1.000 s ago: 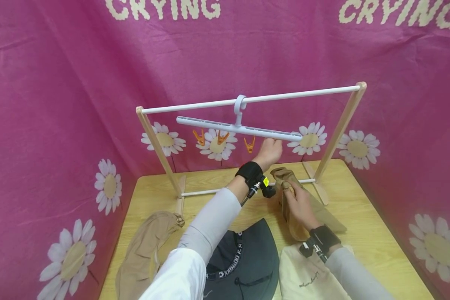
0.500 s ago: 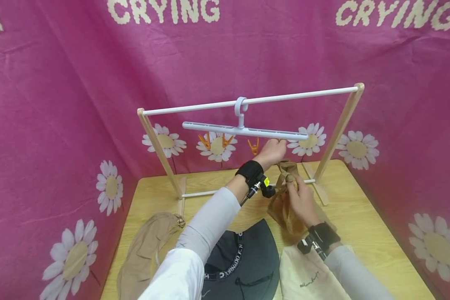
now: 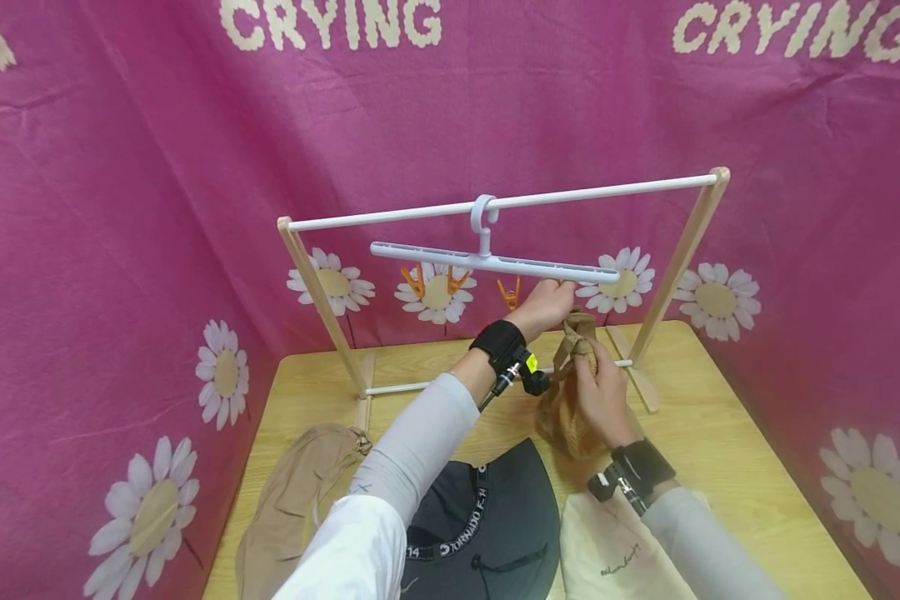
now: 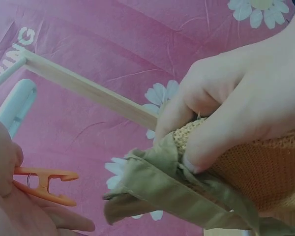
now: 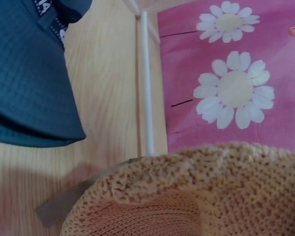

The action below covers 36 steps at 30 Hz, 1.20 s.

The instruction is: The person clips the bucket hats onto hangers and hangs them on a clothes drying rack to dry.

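My left hand (image 3: 543, 306), raised just under the right end of the pale blue hanger (image 3: 525, 266), pinches an orange clip (image 4: 43, 185) whose jaws stand apart, facing the hat. My right hand (image 3: 606, 400) grips a tan knitted hat (image 5: 187, 184) near its edge, thumb in front. A khaki cloth band (image 4: 155, 184) on the hat sticks out towards the clip, a short gap away. From the head view, the left hand's fingertips and the clip they hold are hidden.
Other orange clips (image 3: 455, 281) hang along the hanger, which is hooked on the rack's white bar (image 3: 607, 191). On the wooden table (image 3: 720, 467) lie a brown cloth hat (image 3: 288, 492), a dark brimmed hat (image 3: 521, 508) and a cream cloth item (image 3: 607, 542).
My right hand has lifted and gathered the knitted hat, bringing its cloth band up closer to the left hand. The hanger and its clips have swung slightly to the right.
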Each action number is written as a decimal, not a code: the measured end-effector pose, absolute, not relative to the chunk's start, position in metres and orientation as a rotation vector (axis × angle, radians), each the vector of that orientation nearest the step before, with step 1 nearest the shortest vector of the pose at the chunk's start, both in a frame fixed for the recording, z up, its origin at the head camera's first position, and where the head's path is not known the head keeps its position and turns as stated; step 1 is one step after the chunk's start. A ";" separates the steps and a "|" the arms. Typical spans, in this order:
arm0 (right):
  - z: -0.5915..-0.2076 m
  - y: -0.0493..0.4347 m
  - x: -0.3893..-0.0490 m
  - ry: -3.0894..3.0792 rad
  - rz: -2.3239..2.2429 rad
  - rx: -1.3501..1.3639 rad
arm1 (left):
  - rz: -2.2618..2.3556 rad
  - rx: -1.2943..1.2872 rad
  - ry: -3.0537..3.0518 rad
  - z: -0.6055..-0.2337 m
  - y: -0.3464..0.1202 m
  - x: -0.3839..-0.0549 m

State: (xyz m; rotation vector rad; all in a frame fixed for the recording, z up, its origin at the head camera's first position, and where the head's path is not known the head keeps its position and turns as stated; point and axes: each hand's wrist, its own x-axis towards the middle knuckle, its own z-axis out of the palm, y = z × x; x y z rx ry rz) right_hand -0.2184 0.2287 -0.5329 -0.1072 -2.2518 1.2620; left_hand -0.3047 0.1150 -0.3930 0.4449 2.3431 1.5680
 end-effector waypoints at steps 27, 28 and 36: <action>-0.520 0.194 -0.225 -2.130 1.325 -0.283 | 1.681 0.414 2.403 -0.398 0.121 -0.302; -0.520 0.193 -0.225 -2.131 1.316 -0.294 | 1.687 0.408 2.405 -0.399 0.122 -0.302; -0.516 0.177 -0.232 -1.977 1.313 -0.286 | 1.744 0.435 2.350 -0.403 0.123 -0.302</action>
